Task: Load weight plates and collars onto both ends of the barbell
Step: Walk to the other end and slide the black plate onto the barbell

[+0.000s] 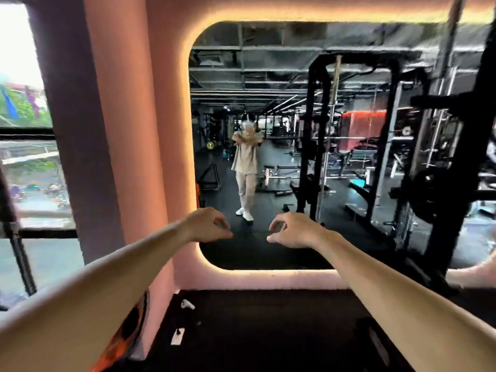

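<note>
- Head view: left hand [208, 225] and right hand [294, 232] reach toward the wall mirror [349, 162], fingers loosely curled, holding nothing.
- A barbell [281, 174] shows only as a reflection inside that mirror.
- Best to turn from the mirror and locate the plates first.

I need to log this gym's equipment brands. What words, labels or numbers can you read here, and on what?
No text can be read anywhere in this view.
Orange object at the base of the pink wall: dark markings, too blurred to read.
White scrap on the black floor: no legible print.
Black rack at right: no label visible.
</note>
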Demonstrator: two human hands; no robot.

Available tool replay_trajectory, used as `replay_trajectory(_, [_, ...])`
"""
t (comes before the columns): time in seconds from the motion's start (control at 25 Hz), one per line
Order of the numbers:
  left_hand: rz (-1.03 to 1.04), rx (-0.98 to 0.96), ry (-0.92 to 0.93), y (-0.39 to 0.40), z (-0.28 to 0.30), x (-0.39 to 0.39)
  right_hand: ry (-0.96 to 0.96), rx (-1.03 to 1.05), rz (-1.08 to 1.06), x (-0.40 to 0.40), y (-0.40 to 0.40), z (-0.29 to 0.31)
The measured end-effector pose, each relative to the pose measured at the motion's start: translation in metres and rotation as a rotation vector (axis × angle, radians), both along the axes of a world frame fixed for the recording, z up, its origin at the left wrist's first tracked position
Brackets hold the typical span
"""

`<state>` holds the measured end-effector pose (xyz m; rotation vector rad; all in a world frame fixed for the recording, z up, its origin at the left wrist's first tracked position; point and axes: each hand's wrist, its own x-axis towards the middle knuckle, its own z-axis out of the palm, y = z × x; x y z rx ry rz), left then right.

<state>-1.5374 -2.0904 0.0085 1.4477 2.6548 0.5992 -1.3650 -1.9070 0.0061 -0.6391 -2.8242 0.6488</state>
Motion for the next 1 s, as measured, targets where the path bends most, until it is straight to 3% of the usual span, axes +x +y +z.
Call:
replay_trajectory(0.48, [-0.492,-0.008,0.089,0.367,0.020,-0.101,0.131,0.042,-0.474,-0.037,0.285,0.018])
replay_trajectory(0.84, [-0.878,-0.053,0.011,0.629,-0.013,-0.091,0.008,0.105,-0.904,-0.005,0.443,-0.015])
replay_trajectory(1.0, [-1.036,-0.037,0.047,0.725,-0.008,-0.078,0.070,0.084,-1.170,0.019,0.485,-0.019])
